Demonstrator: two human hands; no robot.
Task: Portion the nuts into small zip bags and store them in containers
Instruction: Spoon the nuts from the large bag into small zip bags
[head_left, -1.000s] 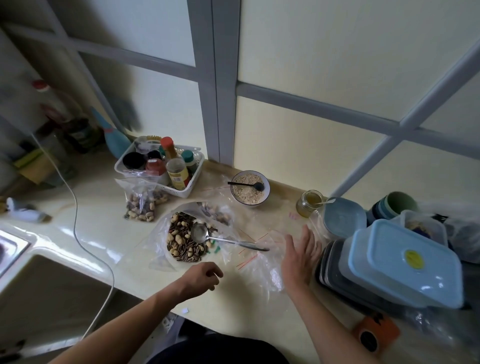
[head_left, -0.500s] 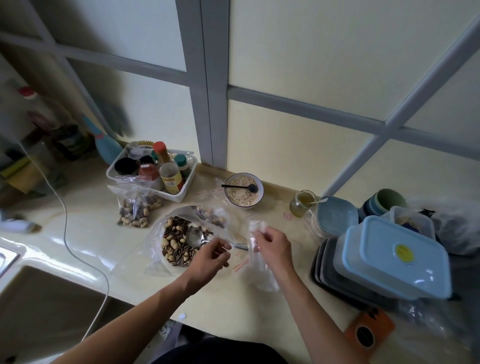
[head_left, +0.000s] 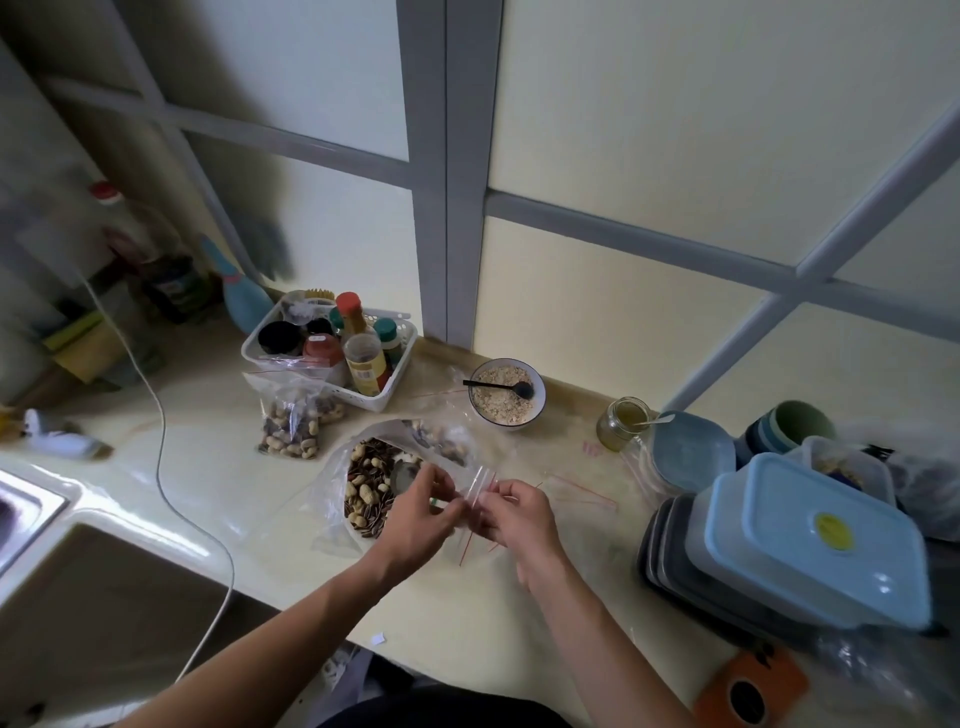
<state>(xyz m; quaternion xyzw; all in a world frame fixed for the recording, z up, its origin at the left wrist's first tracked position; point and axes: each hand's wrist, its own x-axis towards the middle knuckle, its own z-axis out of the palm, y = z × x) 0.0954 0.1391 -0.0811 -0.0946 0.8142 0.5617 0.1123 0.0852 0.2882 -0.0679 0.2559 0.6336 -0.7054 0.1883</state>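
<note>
Both hands meet over the counter on one small clear zip bag (head_left: 475, 491) with a red seal line. My left hand (head_left: 415, 512) pinches its left side and my right hand (head_left: 511, 514) pinches its right side. Just behind my left hand lies a large open plastic bag of mixed nuts and striped seeds (head_left: 366, 480), with a metal spoon (head_left: 402, 475) partly hidden inside it. A filled small bag of nuts (head_left: 291, 428) stands further left. Stacked lidded containers (head_left: 810, 540) sit at the right, the top one pale blue.
A white basket of spice jars (head_left: 332, 353) stands at the back. A bowl of oats with a black spoon (head_left: 506, 397), a small glass jar (head_left: 621, 423) and stacked cups (head_left: 789, 426) line the wall. More empty zip bags (head_left: 582, 491) lie flat. A sink (head_left: 78, 577) and white cable (head_left: 161, 441) are left.
My right hand lifted a small zip bag off the counter, and my left hand came over from the left to take its other side. The camera view shifted slightly.
</note>
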